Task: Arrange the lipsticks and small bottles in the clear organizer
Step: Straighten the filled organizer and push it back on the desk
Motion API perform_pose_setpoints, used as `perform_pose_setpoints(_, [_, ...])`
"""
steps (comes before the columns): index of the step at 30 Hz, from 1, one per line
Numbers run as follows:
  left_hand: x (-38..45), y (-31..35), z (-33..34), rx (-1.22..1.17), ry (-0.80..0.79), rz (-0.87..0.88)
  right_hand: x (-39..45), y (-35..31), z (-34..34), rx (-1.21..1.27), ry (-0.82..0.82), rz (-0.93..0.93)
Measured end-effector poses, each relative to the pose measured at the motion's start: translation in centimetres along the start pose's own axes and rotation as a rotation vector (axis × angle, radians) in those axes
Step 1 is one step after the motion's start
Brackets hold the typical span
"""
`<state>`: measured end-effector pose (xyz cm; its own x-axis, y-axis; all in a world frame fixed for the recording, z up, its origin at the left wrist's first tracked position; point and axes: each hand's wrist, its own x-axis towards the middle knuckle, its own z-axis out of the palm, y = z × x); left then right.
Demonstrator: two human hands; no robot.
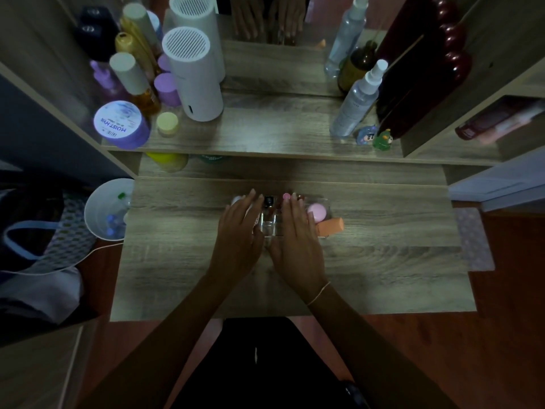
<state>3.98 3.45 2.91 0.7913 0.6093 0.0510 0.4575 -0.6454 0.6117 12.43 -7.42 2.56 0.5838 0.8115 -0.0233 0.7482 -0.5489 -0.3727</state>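
The clear organizer (pixel 269 228) stands in the middle of the wooden desk, mostly under my two hands. My left hand (pixel 240 231) lies flat over its left side, fingers together and stretched forward. My right hand (pixel 296 231) lies flat over its right side. Between them a small clear bottle with a black cap (pixel 267 212) stands in a compartment. A pink-capped item (pixel 286 196) shows past my right fingertips. A round pink item (pixel 317 211) and an orange tube (pixel 331 226) sit at the organizer's right end. Whether either hand grips anything cannot be seen.
A raised shelf (pixel 265 134) behind holds a white cylinder (pixel 194 81), a purple jar (pixel 122 124), spray bottles (pixel 355 104), small figurines (pixel 374 138) and other bottles. A white bin (pixel 103 214) stands left of the desk. A mirror is at the back.
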Motion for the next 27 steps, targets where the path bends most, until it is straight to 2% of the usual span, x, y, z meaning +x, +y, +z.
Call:
perform_pose_setpoints(6, [-0.2,-0.4,-0.2,-0.004,-0.006,-0.011,-0.4,0.1,-0.3,0.030,0.045,0.008])
perform_pose_setpoints(11, [-1.0,-2.0,-0.2,-0.067,0.002,-0.098,-2.8,2.4,-0.7,0.251,0.283,0.063])
perform_pose_setpoints(14, [-1.2,-3.6,0.3,-0.061,-0.033,-0.180,-4.7,4.3,0.0,0.407,0.393,0.231])
perform_pose_setpoints(17, [-1.6,-4.9,1.2,-0.058,-0.073,-0.263,-5.7,5.8,1.7,0.425,0.387,0.381])
perform_pose_setpoints(20, [-1.7,-5.9,2.2,-0.123,-0.102,-0.344,-5.3,7.0,3.2,0.362,0.293,0.484])
perform_pose_setpoints(24, [-1.3,-6.5,3.3,-0.266,-0.072,-0.403,-3.9,8.8,4.2,0.351,0.162,0.507])
perform_pose_setpoints(27, [-1.4,-6.4,3.9,-0.276,0.003,-0.395,-3.2,9.5,4.8,0.317,0.162,0.507])
